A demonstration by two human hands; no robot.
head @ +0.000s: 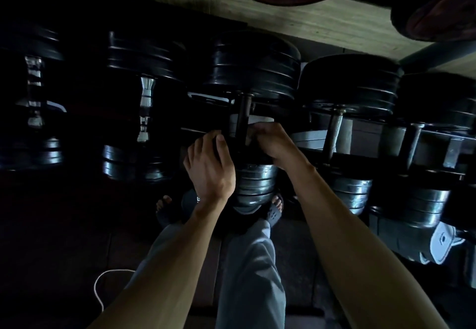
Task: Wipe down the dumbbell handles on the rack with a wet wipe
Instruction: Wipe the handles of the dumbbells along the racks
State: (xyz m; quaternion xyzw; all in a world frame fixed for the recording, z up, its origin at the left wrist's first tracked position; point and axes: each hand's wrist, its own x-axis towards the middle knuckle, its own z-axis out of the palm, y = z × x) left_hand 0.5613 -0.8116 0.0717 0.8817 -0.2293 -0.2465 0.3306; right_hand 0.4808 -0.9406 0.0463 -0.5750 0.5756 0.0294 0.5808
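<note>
**Wiping the middle dumbbell handle**

The rack held a row of dumbbells. Your right hand curled round the middle handle, wipe not visible; your left hand rested loose beside it. Next likely: neighbouring handle.

centre dumbbell handle: dark matt metal | near plates: glossy silvery metal | far plates: black, dull sheen, ribbed | left handles: bright chrome was seen | floor strip: pale wood grain | trousers: grey soft cloth
</note>
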